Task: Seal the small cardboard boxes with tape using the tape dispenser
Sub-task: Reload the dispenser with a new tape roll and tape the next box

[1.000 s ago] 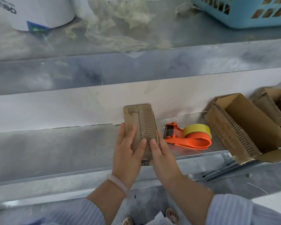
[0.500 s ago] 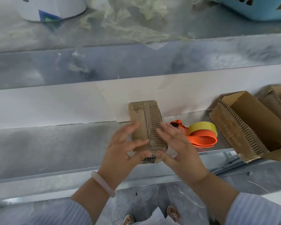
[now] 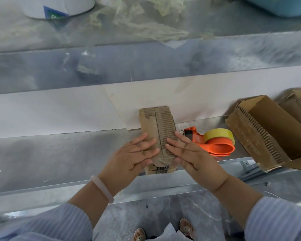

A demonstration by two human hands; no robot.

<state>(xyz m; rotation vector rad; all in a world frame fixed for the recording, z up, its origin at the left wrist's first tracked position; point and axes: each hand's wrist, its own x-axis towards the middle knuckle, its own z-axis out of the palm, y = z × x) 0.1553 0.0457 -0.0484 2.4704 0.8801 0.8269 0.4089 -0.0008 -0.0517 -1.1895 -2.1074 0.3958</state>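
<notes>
Grey metal shelf: open brown corrugated carton is laid at its right end. Small brown cardboard box is set mid-shelf, flaps pressed flat by straight-fingered left hand and right hand; nothing is gripped. Orange tape dispenser with yellow roll is laid just right.

Black printed characters on the near face of the box at centre frame, tops covered, not legible. Faint pale lettering runs along the side of the open box at 3 o'clock, unreadable. Blue-green label on the tub at 11 o'clock, letters blurred.
</notes>
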